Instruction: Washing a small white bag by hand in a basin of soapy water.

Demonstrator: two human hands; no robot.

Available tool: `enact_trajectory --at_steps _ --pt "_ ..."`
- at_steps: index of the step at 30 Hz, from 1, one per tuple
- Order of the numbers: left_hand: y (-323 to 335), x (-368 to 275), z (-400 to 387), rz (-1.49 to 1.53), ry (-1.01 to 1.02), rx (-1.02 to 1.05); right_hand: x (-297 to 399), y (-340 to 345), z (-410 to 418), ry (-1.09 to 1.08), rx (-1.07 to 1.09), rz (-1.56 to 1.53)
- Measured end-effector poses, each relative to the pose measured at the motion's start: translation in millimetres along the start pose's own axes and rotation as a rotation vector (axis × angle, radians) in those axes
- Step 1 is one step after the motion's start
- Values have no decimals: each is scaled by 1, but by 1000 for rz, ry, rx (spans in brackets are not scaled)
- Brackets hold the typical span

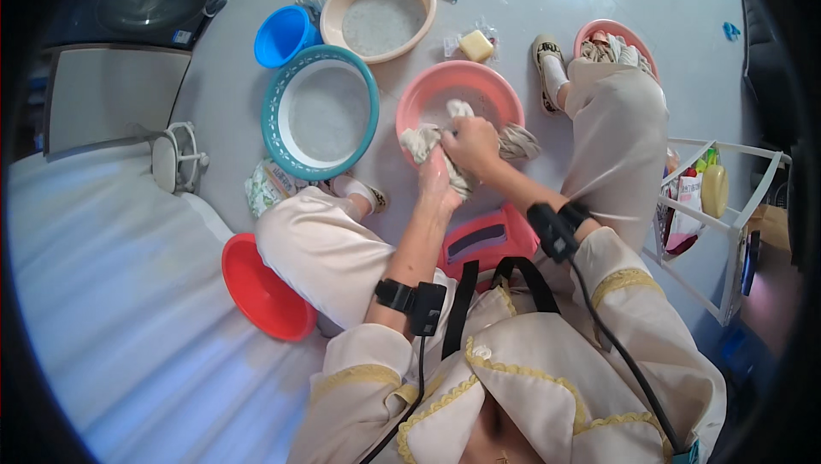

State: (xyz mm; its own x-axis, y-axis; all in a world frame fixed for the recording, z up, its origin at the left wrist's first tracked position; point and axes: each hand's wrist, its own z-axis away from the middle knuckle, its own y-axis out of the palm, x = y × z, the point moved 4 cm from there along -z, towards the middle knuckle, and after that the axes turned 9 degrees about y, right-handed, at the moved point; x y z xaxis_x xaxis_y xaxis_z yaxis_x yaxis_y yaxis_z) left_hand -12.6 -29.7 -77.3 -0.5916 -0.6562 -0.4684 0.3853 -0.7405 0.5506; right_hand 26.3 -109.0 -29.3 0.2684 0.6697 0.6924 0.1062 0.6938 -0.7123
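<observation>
Above the near side of a pink plastic basin (426,82), both of my hands hold a bunched off-white cloth (420,141). My left hand (438,175) looks wet and is closed around the lower part of the cloth, which hangs out past the wrist. My right hand (473,143) is curled into a fist on the same cloth, with a fold poking up beyond the knuckles. A striped beige cloth bundle (519,142) lies at the basin's right rim, by my right wrist; whether it joins the held cloth is hidden. Greyish liquid appears to be in the basin.
A yellow soap bar (476,46) lies beyond the basin. To the left stand a teal-rimmed basin (272,111), a peach basin (333,15) and a blue bucket (276,40). Clothes fill another pink basin (580,34) at right. A white rack (731,143) and a red basin (266,287) flank my legs.
</observation>
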Motion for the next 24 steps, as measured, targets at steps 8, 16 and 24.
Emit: enact_trajectory --at_steps 8,16,24 --pt "8 -18 7 57 -42 88 12 -1 26 -39 36 2" --pt "21 -50 1 129 9 197 -33 11 -23 186 515 -863" --pt "-7 -89 4 -49 136 352 -33 -9 -16 181 730 -623"
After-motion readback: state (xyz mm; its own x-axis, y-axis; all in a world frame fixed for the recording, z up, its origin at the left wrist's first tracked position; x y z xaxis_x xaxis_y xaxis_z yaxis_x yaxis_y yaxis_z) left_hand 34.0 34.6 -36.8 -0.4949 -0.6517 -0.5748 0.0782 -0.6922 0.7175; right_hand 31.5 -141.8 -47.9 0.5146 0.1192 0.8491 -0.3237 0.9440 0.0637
